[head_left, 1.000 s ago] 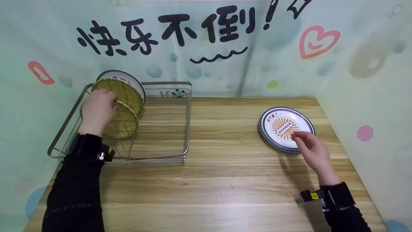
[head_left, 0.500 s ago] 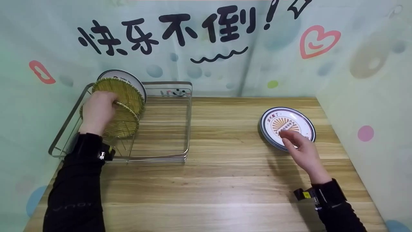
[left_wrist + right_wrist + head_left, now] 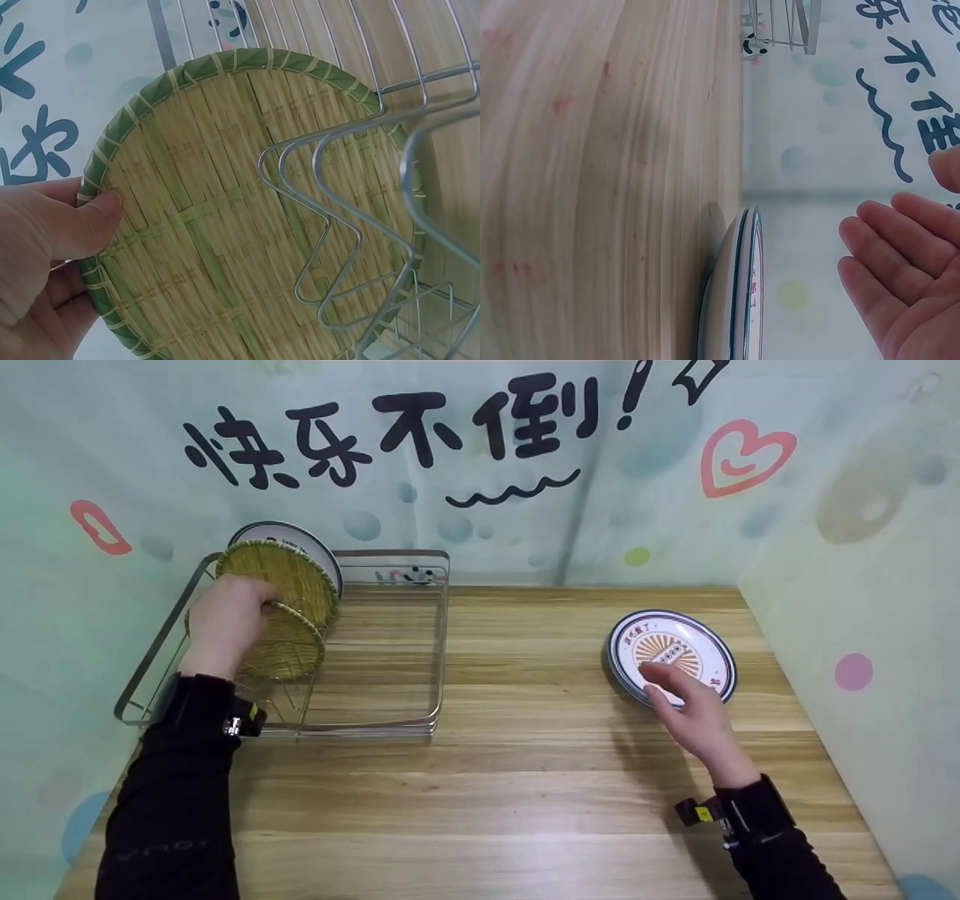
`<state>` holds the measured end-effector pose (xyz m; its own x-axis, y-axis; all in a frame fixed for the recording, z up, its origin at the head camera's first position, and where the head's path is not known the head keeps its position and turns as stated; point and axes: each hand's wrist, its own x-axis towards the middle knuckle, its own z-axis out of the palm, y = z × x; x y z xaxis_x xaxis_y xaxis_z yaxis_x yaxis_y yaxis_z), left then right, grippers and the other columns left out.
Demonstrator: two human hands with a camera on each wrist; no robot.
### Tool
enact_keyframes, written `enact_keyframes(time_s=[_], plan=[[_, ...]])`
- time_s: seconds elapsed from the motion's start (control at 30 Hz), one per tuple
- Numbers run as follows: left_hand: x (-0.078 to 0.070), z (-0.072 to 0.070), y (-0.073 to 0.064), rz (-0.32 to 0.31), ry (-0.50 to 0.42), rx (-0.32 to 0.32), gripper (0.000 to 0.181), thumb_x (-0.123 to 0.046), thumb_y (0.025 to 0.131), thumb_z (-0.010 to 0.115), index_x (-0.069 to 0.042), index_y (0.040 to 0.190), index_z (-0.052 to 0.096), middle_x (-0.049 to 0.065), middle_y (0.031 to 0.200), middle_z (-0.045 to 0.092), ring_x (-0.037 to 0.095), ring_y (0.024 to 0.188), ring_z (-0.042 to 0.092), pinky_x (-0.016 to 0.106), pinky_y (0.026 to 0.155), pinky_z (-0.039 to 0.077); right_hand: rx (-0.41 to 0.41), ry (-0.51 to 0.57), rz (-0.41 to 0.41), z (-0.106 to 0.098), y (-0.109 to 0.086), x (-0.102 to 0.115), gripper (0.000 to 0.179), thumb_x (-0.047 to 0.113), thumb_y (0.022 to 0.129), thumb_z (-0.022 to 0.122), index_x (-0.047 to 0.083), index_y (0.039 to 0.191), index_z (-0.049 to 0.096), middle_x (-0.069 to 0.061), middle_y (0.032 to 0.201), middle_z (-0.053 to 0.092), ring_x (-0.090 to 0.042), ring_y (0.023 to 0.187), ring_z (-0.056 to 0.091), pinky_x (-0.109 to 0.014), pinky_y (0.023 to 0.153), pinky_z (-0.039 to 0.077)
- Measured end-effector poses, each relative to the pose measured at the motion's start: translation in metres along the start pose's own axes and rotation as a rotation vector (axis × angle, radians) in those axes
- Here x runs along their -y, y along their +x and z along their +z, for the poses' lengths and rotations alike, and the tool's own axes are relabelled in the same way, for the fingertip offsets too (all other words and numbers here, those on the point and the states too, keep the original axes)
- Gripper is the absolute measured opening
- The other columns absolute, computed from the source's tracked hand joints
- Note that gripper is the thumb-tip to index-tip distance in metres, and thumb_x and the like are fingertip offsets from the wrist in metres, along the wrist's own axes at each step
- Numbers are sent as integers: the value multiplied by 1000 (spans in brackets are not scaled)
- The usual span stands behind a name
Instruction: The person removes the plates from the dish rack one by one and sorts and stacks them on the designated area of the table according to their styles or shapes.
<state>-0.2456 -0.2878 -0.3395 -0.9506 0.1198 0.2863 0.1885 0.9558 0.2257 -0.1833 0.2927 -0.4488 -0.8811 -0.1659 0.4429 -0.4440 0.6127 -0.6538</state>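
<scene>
My left hand point(image 3: 223, 624) pinches the rim of a round woven bamboo tray point(image 3: 289, 647). The thumb lies on its face and the other fingers are behind the green-bound edge, as the left wrist view shows. This tray point(image 3: 195, 217) stands on edge among the wires of a metal dish rack point(image 3: 360, 727). Behind it leans a second bamboo tray point(image 3: 296, 577), and at the back a white plate point(image 3: 324, 561) with a dark rim. On the right, my right hand point(image 3: 696, 718) hovers near a small stack of white, blue-rimmed plates point(image 3: 701, 643), fingers loosely bent and holding nothing.
The rack stands at the left rear of a wooden table point(image 3: 517, 780), close to the printed backdrop point(image 3: 495, 540). Its right half shows bare wires. A side panel point(image 3: 847, 592) borders the table on the right, beyond the plate stack.
My right hand has shifted left and slightly down across the front of the plates, its fingers spreading a little. The left hand keeps its hold on the bamboo tray, nearly still.
</scene>
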Motion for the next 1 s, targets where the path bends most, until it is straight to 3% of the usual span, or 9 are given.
enact_keyframes(time_s=[0.17,0.47,0.67,0.83,1.0], plan=[[-1,0,-3,1,20,0,32,17,80,61,-2,101,74,25,103,70,46,94,62,59,70,51,-5,-33,-64,3,0,-1,33,1,91,68,-3,123,65,-13,120,69,-24,110,63,-10,98,38],[-2,-3,-7,13,57,-3,29,14,82,64,-5,103,75,25,103,70,47,94,62,59,67,52,18,-72,-59,4,-1,0,33,2,91,68,-3,124,64,-16,123,67,-31,112,63,-10,99,35],[-3,-5,-9,75,67,-99,29,14,81,63,-5,99,76,23,95,71,45,83,63,58,58,50,20,-67,-56,6,-1,0,32,2,92,68,-3,123,65,-17,122,67,-33,112,62,-10,99,35],[-5,-4,-10,163,74,-220,42,24,70,59,-4,96,76,21,89,72,42,74,63,53,50,49,12,-67,-69,7,-2,1,33,2,91,68,-3,123,65,-17,121,67,-35,112,62,-12,100,35],[-9,-1,-8,237,51,-307,42,26,67,60,-3,94,74,18,90,73,38,76,66,49,52,53,29,-84,-59,9,-3,1,33,4,92,68,-2,124,64,-16,122,67,-33,114,62,-23,102,39]])
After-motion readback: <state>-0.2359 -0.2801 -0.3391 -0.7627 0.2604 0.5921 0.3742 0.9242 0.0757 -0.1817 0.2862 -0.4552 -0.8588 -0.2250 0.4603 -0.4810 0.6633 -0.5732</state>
